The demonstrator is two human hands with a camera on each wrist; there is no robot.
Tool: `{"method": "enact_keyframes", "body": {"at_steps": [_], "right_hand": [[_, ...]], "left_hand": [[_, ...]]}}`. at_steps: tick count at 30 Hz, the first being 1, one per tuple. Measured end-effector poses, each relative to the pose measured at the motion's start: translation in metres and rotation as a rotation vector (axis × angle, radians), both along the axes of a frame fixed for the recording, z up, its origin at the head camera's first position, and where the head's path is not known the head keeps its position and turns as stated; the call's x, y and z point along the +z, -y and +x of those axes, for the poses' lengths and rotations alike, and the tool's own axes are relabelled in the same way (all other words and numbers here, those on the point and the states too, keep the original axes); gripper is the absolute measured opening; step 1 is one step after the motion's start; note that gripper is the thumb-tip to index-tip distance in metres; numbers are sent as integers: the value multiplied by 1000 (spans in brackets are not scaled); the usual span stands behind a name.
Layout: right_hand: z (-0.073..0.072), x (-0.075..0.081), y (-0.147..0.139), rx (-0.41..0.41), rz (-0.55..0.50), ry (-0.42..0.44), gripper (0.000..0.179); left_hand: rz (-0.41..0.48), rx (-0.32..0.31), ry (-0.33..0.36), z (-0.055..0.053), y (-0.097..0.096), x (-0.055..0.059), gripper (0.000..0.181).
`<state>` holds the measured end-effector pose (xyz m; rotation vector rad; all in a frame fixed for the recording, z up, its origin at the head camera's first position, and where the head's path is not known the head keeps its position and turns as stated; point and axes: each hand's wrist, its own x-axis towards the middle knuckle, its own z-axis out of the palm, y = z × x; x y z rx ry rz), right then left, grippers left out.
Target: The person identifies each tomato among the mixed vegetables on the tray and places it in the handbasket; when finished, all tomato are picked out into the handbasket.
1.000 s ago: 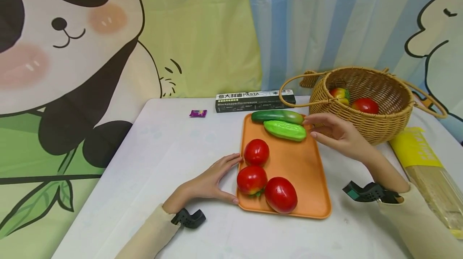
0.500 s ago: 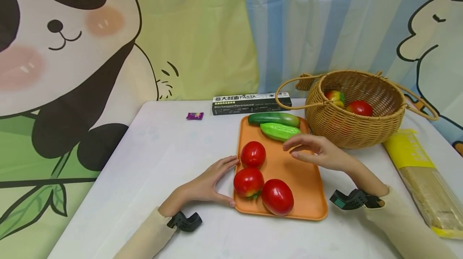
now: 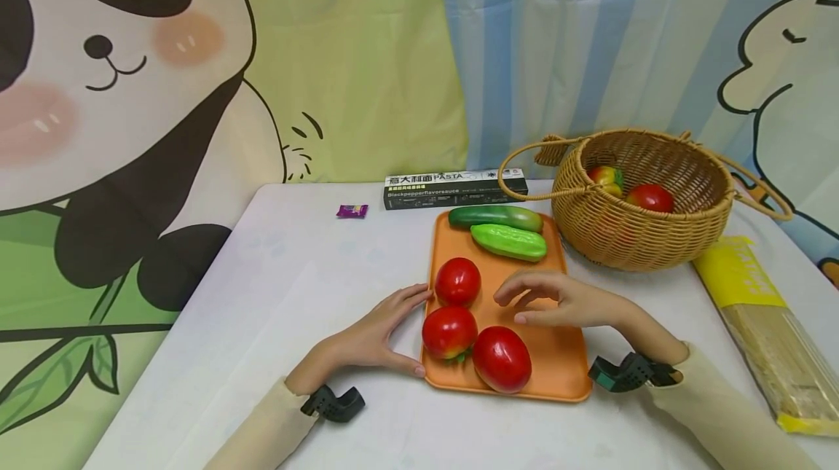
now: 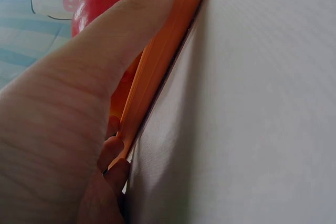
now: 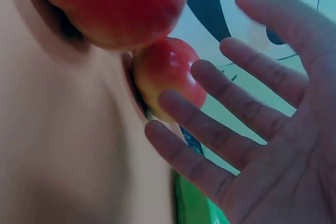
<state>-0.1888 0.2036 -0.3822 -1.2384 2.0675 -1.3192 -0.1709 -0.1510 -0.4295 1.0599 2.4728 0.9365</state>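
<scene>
Along the far edge of the white table lies a black-and-white box printed "PASTA" and "Blackpepperflavorsauce", with a small purple packet lying flat near its left end. Over at the right side a long packet lies slantwise — yellow at the top, clear lower down over pale tan contents, with a yellow strip at its near end. Behind everything hangs a printed backdrop — a large panda on the left, plain yellow-green, blue stripes, then a black-outlined white cartoon figure at the right edge.
</scene>
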Motion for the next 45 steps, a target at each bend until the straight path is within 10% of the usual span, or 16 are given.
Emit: {"method": "enact_keyframes", "body": {"at_steps": [7, 45], "right_hand": [[7, -5, 9, 99, 78, 136, 52], [11, -2, 5, 301, 75, 156, 56]], "left_hand": [[-10, 8, 16, 1, 0, 0, 107], [-18, 23, 37, -1, -1, -2, 108]]}}
